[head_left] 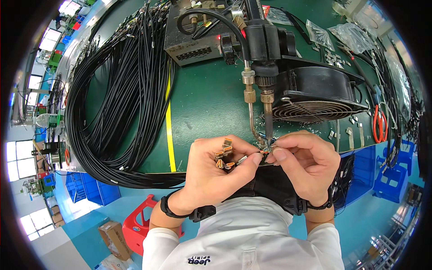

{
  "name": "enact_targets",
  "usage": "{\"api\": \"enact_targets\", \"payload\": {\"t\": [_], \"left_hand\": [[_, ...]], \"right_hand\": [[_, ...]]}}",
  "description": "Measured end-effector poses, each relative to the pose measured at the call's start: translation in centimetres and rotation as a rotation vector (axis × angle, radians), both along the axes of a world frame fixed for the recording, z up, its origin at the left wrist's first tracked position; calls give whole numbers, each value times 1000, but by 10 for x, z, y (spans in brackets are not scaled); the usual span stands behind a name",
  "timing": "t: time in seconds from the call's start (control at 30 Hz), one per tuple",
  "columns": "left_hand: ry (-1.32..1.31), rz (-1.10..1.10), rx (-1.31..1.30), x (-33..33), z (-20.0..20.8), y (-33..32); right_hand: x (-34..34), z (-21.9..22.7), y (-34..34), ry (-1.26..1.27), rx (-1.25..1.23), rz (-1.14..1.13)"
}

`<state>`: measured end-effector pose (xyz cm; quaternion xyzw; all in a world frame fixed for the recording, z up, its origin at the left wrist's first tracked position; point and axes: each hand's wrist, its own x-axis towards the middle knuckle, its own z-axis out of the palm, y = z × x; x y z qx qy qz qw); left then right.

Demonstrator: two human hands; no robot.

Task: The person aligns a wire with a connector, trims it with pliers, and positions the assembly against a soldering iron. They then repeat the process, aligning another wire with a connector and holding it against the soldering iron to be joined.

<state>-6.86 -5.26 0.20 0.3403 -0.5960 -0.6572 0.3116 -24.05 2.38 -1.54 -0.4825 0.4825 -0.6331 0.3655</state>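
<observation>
My left hand (209, 177) is closed around several small metal cable connectors (226, 152) with orange ends. Its thumb and index finger meet at a small workpiece (264, 150) under the tip of a mounted soldering iron (268, 119). From the other side my right hand (311, 163) pinches at the same spot, thumb against index finger. What exactly sits in that pinch is too small and partly hidden by the fingertips. A thin metal feed tube (252, 114) curves down beside the iron to the same point.
A thick bundle of black cables (121, 103) lies on the green table (202, 117) at left, beside a yellow tape line (169, 130). Behind stands a grey control box (191, 47). A black fan (319, 87), plastic bags (353, 38) and red-handled pliers (380, 123) are at right.
</observation>
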Motion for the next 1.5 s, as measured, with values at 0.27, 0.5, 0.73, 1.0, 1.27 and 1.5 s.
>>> {"api": "enact_targets", "payload": {"t": [0.27, 0.5, 0.73, 1.0, 1.27, 1.5], "left_hand": [[18, -39, 48, 5, 1, 0], [6, 6, 62, 0, 2, 1], [3, 0, 44, 1, 0, 1], [-38, -32, -43, 3, -2, -1], [-48, -67, -283, 1, -9, 3], [-70, -157, -481, 3, -11, 1]], "right_hand": [[2, 2, 0, -33, -11, 3], [2, 2, 1, -26, -21, 0], [2, 2, 1, -42, -18, -1], [2, -2, 2, 49, 20, -49], [-2, 3, 10, 113, 110, -3], [-6, 8, 15, 206, 130, 22]]}}
